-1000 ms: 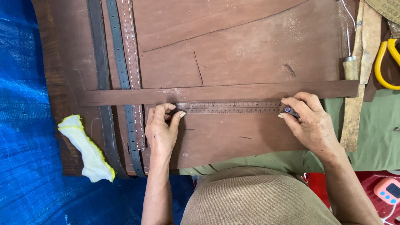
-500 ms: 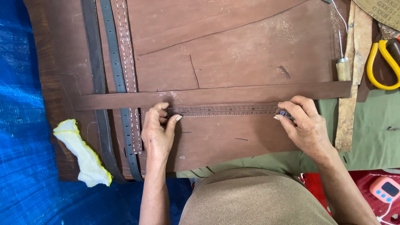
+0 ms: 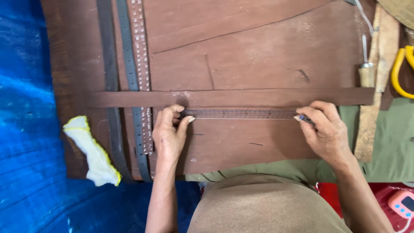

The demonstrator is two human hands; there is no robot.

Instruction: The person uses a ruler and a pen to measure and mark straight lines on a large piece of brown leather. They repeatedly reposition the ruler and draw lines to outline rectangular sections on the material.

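Observation:
A long metal ruler lies on a big brown leather sheet, just below a horizontal brown leather strip. My left hand pinches the ruler's left end with thumb and fingers. My right hand rests at the ruler's right end and grips a small dark pen-like tool, whose tip touches the leather beside the ruler. Most of that tool is hidden by my fingers.
Three belts run vertically at the left: a dark one, a grey one and a studded brown one. A white and yellow cloth lies on the blue tarp. At the right are a wooden-handled awl, yellow-handled scissors and a wooden slat.
Both hands stay at the ruler's ends. My left fingers have shifted slightly on the ruler's left end, and the view has drifted a little.

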